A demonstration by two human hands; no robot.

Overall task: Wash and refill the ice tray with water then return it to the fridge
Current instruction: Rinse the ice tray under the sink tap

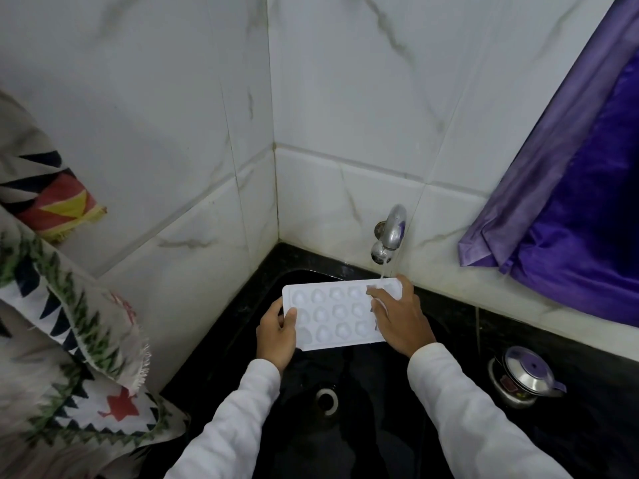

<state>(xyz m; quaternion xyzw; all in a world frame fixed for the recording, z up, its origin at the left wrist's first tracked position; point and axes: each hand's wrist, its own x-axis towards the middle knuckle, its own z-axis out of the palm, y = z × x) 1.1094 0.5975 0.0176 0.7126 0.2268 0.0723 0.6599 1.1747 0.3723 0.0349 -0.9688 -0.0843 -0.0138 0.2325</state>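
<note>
A white ice tray [332,314] with rounded cups is held flat over the black sink [363,426]. My left hand [276,331] grips its left end, thumb on top. My right hand [401,318] holds the right end, fingers spread over the cups there. A chrome tap [389,235] on the wall runs a thin stream of water onto the tray's far right corner, just beside my right fingers. Both arms wear white sleeves.
The sink's drain [326,402] lies below the tray. A small steel pot with a lid [525,375] stands on the black counter to the right. A purple curtain [570,202] hangs at the right, patterned cloth [62,323] at the left. White tiled walls meet behind.
</note>
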